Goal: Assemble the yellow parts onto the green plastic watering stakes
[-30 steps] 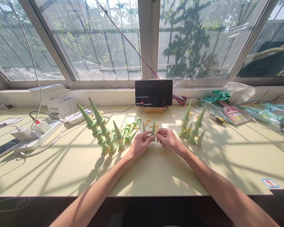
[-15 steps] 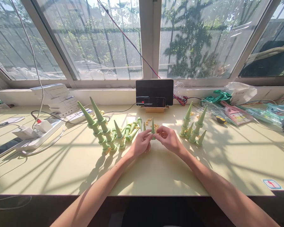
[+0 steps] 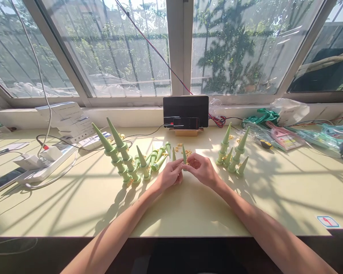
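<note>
Fingers of the left hand point(image 3: 171, 174) and right hand point(image 3: 201, 170) closed around an upright green cone point(image 3: 184, 154), probably both gripping its base, above a pale, sunlit desk point(image 3: 188, 213) striped with shadows, before slanting windows point(image 3: 240, 49), near a dark tablet point(image 3: 185, 108) and stacked boxes point(image 3: 65, 118).

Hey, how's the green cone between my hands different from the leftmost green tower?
The green cone is short, while the leftmost green tower rises in several stacked sections. The green cone has your left hand and right hand at it; the leftmost green tower stands untouched. Both are light green and pointed.
</note>
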### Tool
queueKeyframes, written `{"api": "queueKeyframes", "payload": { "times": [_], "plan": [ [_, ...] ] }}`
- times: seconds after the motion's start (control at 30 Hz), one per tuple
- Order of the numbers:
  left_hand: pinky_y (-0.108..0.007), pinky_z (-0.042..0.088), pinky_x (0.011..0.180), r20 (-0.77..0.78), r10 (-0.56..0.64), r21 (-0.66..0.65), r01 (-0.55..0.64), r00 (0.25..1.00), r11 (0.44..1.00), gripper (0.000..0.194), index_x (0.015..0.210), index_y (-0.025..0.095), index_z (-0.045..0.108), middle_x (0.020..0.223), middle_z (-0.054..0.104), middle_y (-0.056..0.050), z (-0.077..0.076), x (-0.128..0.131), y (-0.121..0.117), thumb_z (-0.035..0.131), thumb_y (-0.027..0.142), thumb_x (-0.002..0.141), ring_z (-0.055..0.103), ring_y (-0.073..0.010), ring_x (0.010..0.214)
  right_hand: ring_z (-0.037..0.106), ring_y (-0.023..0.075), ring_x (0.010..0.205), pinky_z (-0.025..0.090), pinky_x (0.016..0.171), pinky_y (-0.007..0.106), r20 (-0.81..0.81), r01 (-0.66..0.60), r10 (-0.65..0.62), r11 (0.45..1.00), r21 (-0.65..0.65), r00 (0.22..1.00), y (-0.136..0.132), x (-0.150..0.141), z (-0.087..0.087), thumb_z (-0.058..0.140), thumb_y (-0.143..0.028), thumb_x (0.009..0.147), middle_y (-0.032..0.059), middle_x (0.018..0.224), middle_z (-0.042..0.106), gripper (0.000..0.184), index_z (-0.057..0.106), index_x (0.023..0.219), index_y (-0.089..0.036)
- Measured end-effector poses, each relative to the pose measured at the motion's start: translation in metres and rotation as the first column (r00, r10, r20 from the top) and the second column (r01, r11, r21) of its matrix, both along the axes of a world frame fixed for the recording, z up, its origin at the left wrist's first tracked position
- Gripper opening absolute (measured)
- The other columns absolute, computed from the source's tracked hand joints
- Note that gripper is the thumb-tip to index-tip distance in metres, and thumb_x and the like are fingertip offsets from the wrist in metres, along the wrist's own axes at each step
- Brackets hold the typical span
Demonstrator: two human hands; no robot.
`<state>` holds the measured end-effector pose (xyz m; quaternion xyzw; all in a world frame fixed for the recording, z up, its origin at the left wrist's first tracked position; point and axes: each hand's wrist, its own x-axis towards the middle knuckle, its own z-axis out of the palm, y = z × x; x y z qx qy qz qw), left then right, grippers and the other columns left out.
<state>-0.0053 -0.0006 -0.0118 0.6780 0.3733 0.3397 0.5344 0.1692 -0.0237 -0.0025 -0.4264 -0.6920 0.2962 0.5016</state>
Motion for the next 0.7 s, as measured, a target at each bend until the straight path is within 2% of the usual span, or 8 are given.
{"api": "queueKeyframes", "payload": {
  "times": [0.23,0.47,0.7],
  "plan": [
    [-0.019,0.026,0.036,0.012,-0.011,-0.006,0.011,1.000,1.000,0.057,0.125,0.011,0.062,0.044,0.049,0.006,-0.0021,-0.0011,0.0005,0.053,0.055,0.091,0.034,-0.0064,0.035,0.044,0.0118,0.057,0.038,0.054,0.025,-0.030,-0.023,0.023,1.000,-0.006,0.999,-0.0032,-0.0023,0.0004,0.069,-0.052,0.082,-0.0033,0.065,0.048,0.035,0.053,0.079,-0.021],
    [-0.018,0.023,0.037,0.017,-0.018,0.006,0.018,1.000,1.000,0.047,0.102,0.014,0.063,0.044,0.047,0.006,0.0014,-0.0009,-0.0015,0.053,0.058,0.090,0.031,-0.0058,0.036,0.039,0.0105,0.057,0.033,0.053,0.025,-0.045,-0.042,0.043,0.999,0.022,0.998,-0.0023,-0.0020,-0.0007,0.070,-0.050,0.082,-0.0045,0.065,0.045,0.034,0.054,0.077,-0.020],
    [-0.018,0.022,0.038,0.033,-0.025,-0.003,0.025,0.999,1.000,0.044,0.099,0.015,0.062,0.045,0.045,0.006,0.0005,-0.0010,-0.0011,0.054,0.057,0.090,0.032,-0.0059,0.038,0.039,0.0105,0.057,0.033,0.053,0.025,-0.043,-0.059,0.059,0.998,0.005,0.997,-0.0011,-0.0015,-0.0005,0.070,-0.049,0.083,-0.0045,0.065,0.045,0.033,0.054,0.078,-0.020]
  ]
}}
